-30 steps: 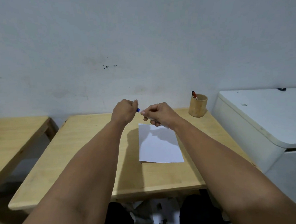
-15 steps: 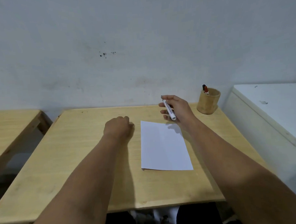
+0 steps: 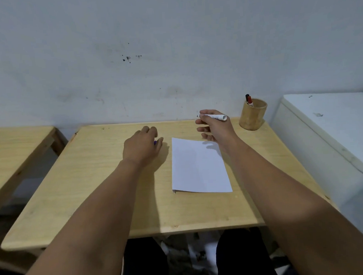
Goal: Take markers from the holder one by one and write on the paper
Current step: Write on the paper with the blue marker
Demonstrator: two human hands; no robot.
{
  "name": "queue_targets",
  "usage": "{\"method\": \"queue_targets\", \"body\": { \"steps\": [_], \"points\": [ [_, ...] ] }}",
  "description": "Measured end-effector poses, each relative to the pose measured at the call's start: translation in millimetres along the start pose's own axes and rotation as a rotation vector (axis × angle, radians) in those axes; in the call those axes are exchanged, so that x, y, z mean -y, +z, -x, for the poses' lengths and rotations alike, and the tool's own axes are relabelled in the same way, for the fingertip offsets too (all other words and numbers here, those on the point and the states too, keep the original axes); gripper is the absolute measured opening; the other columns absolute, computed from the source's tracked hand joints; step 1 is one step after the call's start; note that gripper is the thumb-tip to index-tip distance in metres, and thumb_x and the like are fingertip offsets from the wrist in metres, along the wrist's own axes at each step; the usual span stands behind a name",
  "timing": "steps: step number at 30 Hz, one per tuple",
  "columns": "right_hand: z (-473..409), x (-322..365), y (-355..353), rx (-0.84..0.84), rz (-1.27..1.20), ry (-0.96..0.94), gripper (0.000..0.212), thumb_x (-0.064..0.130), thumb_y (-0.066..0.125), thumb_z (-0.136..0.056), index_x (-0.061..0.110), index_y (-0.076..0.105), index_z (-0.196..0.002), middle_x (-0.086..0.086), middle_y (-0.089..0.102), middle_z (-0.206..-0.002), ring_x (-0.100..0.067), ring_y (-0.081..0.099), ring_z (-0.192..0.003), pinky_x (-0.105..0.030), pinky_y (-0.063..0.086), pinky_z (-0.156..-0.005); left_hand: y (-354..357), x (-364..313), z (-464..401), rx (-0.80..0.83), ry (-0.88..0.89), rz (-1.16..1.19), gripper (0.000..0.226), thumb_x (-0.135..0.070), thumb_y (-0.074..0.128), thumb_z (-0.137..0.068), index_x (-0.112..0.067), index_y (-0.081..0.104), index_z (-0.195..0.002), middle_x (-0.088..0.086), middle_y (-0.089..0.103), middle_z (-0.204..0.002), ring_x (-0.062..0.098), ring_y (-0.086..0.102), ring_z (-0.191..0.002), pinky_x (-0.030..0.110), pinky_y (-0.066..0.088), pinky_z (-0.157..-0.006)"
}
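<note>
While the right hand (image 3: 214,127) grip pinches the marker (image 3: 213,116) above the paper (image 3: 199,168), left hand (image 3: 142,146) loosely curled over a blue cap (image 3: 155,142).

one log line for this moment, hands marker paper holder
right hand: holds uncapped white marker above table | left hand: on blue cap | white paper sheet: blank | round wooden holder: two markers inside
</note>
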State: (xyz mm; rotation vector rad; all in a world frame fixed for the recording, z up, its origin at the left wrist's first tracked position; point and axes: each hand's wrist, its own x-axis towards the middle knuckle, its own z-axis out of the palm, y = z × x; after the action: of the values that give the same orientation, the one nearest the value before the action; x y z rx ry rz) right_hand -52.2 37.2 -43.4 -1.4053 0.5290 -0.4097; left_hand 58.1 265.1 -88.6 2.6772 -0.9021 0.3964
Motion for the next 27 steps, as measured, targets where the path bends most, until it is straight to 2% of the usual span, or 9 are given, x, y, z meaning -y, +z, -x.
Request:
{"method": "queue_targets", "body": {
  "steps": [3, 5, 11, 15, 17, 20, 22, 24, 27],
  "points": [
    [10, -8, -1, -0.014, 0.121, -0.038, 0.021, 0.019, 0.068, -0.104, 0.014, 0.073, -0.123, -0.004, 0.076, -0.097, -0.017, 0.068, -0.07, -0.028, 0.053, -0.063, -9, -8, 17, 0.067, 0.21, 0.093, 0.032, -0.042, 0.054, -0.099, -0.027, 0.065, -0.125, -0.01, 0.066, -0.125, 0.02, 0.063, -0.108, 0.037, 0.054, -0.074],
    [17, -14, 1, -0.012, 0.189, -0.077, 0.016, 0.018, 0.067, -0.103, 0.016, 0.073, -0.118, -0.003, 0.076, -0.094, -0.017, 0.067, -0.07, -0.029, 0.052, -0.065, -13, -15, 30, 0.126, 0.252, 0.107, 0.033, -0.045, 0.051, -0.098, -0.031, 0.065, -0.125, -0.013, 0.066, -0.131, 0.021, 0.063, -0.111, 0.04, 0.055, -0.081],
    [31, -32, 10, 0.046, 0.354, -0.148, 0.012, 0.017, 0.071, -0.099, 0.021, 0.073, -0.111, -0.005, 0.074, -0.096, -0.021, 0.067, -0.075, -0.028, 0.053, -0.064, -6, -17, 55, 0.179, 0.308, 0.053, 0.028, -0.049, 0.041, -0.094, -0.026, 0.056, -0.097, -0.011, 0.063, -0.095, 0.024, 0.062, -0.087, 0.037, 0.046, -0.07],
    [32, -50, 17, 0.084, 0.401, -0.166, 0.013, 0.02, 0.076, -0.096, 0.026, 0.075, -0.107, -0.001, 0.073, -0.108, -0.019, 0.069, -0.088, -0.038, 0.062, -0.082, 3, -12, 59, 0.17, 0.288, 0.042, 0.032, -0.051, 0.044, -0.096, -0.025, 0.06, -0.108, -0.01, 0.066, -0.123, 0.024, 0.062, -0.109, 0.039, 0.041, -0.081],
    [30, -59, 21, 0.076, 0.435, -0.17, 0.01, 0.033, 0.077, -0.092, 0.032, 0.076, -0.101, 0.005, 0.074, -0.105, -0.019, 0.071, -0.094, -0.045, 0.062, -0.093, 5, -13, 58, 0.179, 0.273, 0.041, 0.038, -0.055, 0.044, -0.095, -0.025, 0.059, -0.115, -0.011, 0.065, -0.13, 0.025, 0.058, -0.118, 0.041, 0.04, -0.087],
    [30, -63, 29, 0.007, 0.416, -0.168, 0.022, 0.052, 0.072, -0.09, 0.031, 0.076, -0.087, 0.009, 0.074, -0.082, -0.019, 0.07, -0.08, -0.043, 0.059, -0.079, 11, -10, 58, 0.222, 0.235, 0.071, 0.062, -0.07, 0.044, -0.089, -0.026, 0.057, -0.131, -0.01, 0.061, -0.142, 0.023, 0.049, -0.135, 0.045, 0.037, -0.1],
    [28, -59, 36, -0.082, 0.334, -0.172, 0.02, 0.044, 0.065, -0.094, 0.028, 0.076, -0.087, 0.006, 0.071, -0.068, -0.017, 0.066, -0.064, -0.038, 0.055, -0.065, 15, -8, 60, 0.224, 0.199, 0.133, 0.073, -0.08, 0.047, -0.083, -0.029, 0.056, -0.134, -0.011, 0.054, -0.151, 0.019, 0.042, -0.143, 0.046, 0.032, -0.109],
    [23, -53, 45, -0.123, 0.265, -0.168, 0.016, 0.027, 0.06, -0.097, 0.026, 0.076, -0.099, 0.0, 0.074, -0.071, -0.014, 0.065, -0.058, -0.03, 0.052, -0.055, 15, -8, 61, 0.228, 0.181, 0.165, 0.083, -0.086, 0.052, -0.077, -0.031, 0.053, -0.138, -0.012, 0.048, -0.156, 0.017, 0.036, -0.146, 0.045, 0.027, -0.114],
    [12, -44, 60, -0.086, 0.235, -0.126, 0.017, 0.026, 0.064, -0.093, 0.019, 0.079, -0.097, -0.001, 0.077, -0.075, -0.014, 0.067, -0.057, -0.027, 0.05, -0.053, 16, -7, 60, 0.232, 0.178, 0.175, 0.088, -0.089, 0.053, -0.073, -0.033, 0.051, -0.141, -0.013, 0.045, -0.158, 0.015, 0.032, -0.148, 0.044, 0.023, -0.116]
  ]
}}
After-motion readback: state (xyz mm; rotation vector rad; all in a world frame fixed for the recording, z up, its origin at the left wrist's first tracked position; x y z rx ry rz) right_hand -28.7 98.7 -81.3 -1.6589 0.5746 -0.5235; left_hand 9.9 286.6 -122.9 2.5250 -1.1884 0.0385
